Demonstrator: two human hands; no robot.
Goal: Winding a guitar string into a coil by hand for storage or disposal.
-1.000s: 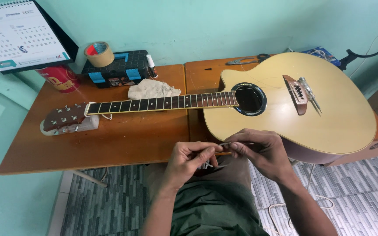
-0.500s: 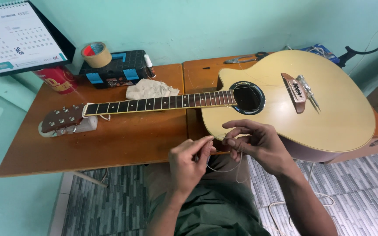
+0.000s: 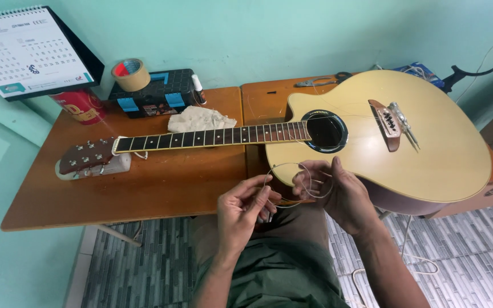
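Far left, against the teal wall: a white desk calendar with a black back (image 3: 27,51), propped over a red printed can (image 3: 80,105)

On the brown wooden table (image 3: 161,182), next along: a roll of tan packing tape (image 3: 130,74) resting on a black toolbox with blue latches (image 3: 155,92), a crumpled off-white cloth (image 3: 199,120) just in front

Lying flat across the table: a pale natural-wood acoustic guitar (image 3: 429,142), reddish headstock (image 3: 87,156) to the left on a white block, dark fretboard running right to the round soundhole, brown bridge further right; strings on the neck too fine to make out

Near the table's front edge, over the lap: left hand (image 3: 246,214) closed, thumb and fingertips pinched on one end of a thin coiled metal guitar string (image 3: 292,185)

Just right of it: right hand (image 3: 338,194) with fingers curled loosely round the other side of the same string, which loops in a wide ring between the two hands, in the air just below the guitar's lower bout

Behind the guitar, right of centre: grey pliers (image 3: 320,81) on the table

Far right: a black cable (image 3: 480,68) against the wall
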